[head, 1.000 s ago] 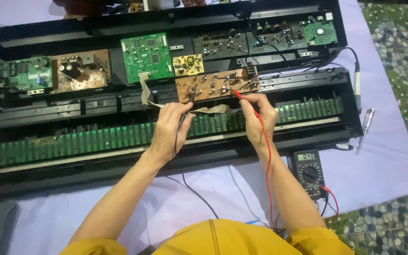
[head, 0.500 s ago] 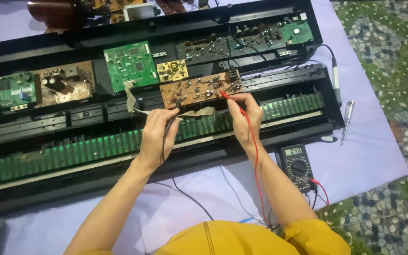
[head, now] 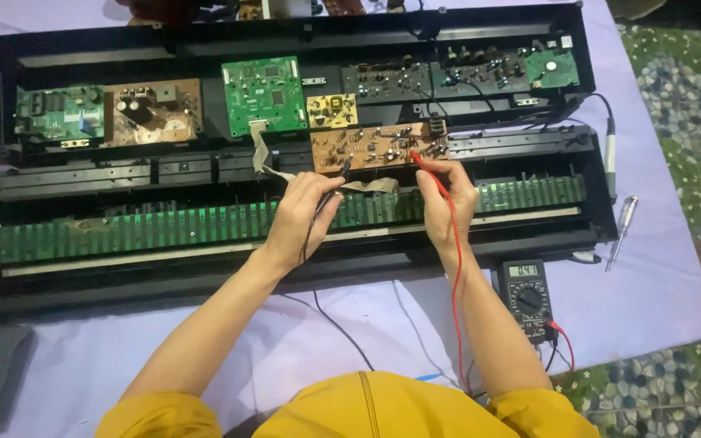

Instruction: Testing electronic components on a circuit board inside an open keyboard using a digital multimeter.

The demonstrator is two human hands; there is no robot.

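The left hand (head: 302, 215) pinches a black multimeter probe (head: 336, 182) against a brown circuit board (head: 375, 148) inside an opened black keyboard chassis (head: 123, 280). The right hand (head: 446, 203) grips a red probe (head: 430, 172) on the same board. A multimeter (head: 527, 298) lies lower right.

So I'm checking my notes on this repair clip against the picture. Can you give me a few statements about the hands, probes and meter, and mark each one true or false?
1. The right hand holds the red probe with its tip on the brown circuit board. True.
2. The left hand holds a screwdriver. False: it holds the black probe; the screwdriver lies on the purple cloth to the right.
3. The multimeter lies on the cloth near the right forearm. True.
4. Both probe tips rest on the big green board. False: they touch the brown board.
5. The multimeter's screen is dark. False: it shows digits.
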